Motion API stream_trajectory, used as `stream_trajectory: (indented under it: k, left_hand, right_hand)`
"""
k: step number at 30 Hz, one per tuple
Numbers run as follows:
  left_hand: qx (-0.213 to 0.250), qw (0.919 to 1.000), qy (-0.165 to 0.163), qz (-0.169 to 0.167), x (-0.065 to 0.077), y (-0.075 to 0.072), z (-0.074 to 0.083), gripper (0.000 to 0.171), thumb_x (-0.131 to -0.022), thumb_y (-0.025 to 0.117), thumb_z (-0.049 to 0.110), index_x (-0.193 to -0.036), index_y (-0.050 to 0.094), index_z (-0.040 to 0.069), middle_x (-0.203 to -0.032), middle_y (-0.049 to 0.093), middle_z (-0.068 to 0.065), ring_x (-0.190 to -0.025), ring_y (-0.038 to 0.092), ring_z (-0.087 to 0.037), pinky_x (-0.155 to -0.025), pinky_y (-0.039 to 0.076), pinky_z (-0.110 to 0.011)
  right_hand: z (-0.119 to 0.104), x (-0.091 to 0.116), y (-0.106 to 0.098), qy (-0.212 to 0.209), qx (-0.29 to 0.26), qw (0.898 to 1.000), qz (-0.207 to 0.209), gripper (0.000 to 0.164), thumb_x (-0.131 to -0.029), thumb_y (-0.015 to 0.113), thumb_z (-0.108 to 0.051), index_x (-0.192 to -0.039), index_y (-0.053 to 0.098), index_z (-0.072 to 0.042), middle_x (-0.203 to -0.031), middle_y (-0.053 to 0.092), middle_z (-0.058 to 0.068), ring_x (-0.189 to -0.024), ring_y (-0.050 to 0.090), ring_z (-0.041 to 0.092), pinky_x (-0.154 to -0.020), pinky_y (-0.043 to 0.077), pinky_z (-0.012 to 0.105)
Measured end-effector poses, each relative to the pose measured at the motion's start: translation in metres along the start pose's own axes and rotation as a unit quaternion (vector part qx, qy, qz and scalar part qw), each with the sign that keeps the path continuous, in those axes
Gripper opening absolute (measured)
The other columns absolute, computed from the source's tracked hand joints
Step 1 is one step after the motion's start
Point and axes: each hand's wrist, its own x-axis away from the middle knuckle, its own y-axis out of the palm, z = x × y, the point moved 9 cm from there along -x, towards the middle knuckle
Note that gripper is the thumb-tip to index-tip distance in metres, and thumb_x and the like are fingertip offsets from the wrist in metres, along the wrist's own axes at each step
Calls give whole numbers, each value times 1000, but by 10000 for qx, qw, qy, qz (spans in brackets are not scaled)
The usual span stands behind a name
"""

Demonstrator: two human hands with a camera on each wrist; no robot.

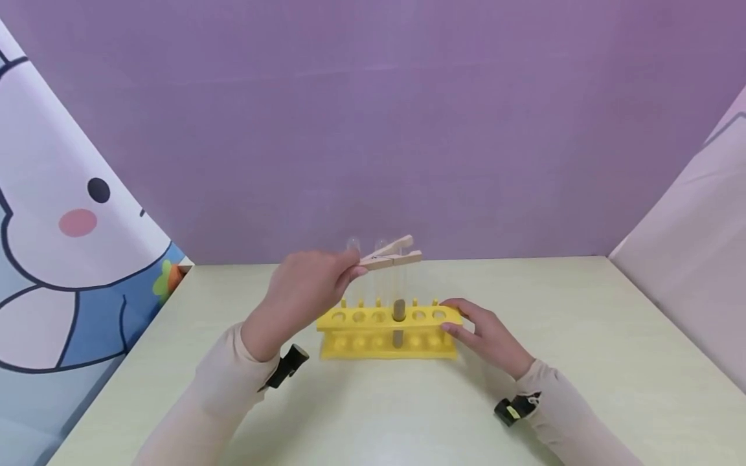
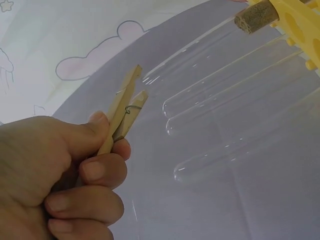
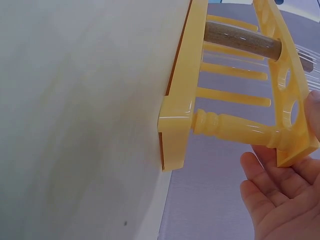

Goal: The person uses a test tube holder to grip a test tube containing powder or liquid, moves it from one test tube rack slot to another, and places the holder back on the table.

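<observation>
My left hand (image 1: 309,275) squeezes the handle end of a wooden test tube clamp (image 2: 120,112), whose jaws stand apart. In the left wrist view, those jaws are at the upper end of a clear test tube. This tube, with brown grainy material (image 2: 256,17) lower down, passes through a hole in the yellow test tube rack (image 1: 387,353). With thumb in front and fingers behind, my right hand (image 1: 486,333) holds the right end of the rack's top board. Several clear test tubes (image 2: 215,85) stand inverted along its back, rounded ends up.
The rack stands on a pale table (image 1: 583,336). Behind it rises a purple backdrop (image 1: 373,129); a printed cartoon panel (image 1: 52,213) slants along the left side and a pale panel (image 1: 699,213) along the right. The inverted tubes are close to the clamp.
</observation>
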Motion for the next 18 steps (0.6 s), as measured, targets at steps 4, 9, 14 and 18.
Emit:
stream_trajectory:
  k: [4, 9, 14, 18]
  left_hand:
    - [67, 10000, 32, 0, 0, 1, -1, 33, -92, 61, 32, -68, 45, 16, -51, 20, 6, -45, 17, -9, -45, 13, -24]
    - [170, 9997, -61, -154, 3, 5, -3, 33, -92, 61, 32, -67, 44, 18, -51, 22, 7, -46, 19, -9, -44, 14, -24]
    - [140, 9997, -148, -165, 6, 7, -6, 33, -92, 60, 32, -68, 44, 18, -50, 22, 6, -46, 19, -10, -44, 14, -24]
    - [117, 9998, -150, -97, 6, 6, -7, 34, -93, 60, 33, -68, 42, 17, -51, 20, 6, -45, 17, -10, -44, 12, -24]
  right_hand:
    - [0, 0, 0, -44, 28, 10000, 39, 35, -91, 62, -18, -123, 55, -7, -119, 62, 5, -105, 58, 19, -91, 46, 43]
    - [3, 0, 6, -39, -7, 10000, 11, 35, -91, 63, -16, -123, 55, -8, -119, 62, 5, -106, 58, 20, -91, 46, 43]
    - [3, 0, 9, -12, 36, 10000, 1, 35, -91, 64, -19, -123, 56, -8, -119, 62, 4, -107, 58, 21, -92, 45, 44]
    - [2, 0, 7, -13, 65, 10000, 58, 35, -90, 64, -19, -123, 56, -7, -120, 61, 5, -108, 58, 22, -92, 45, 46]
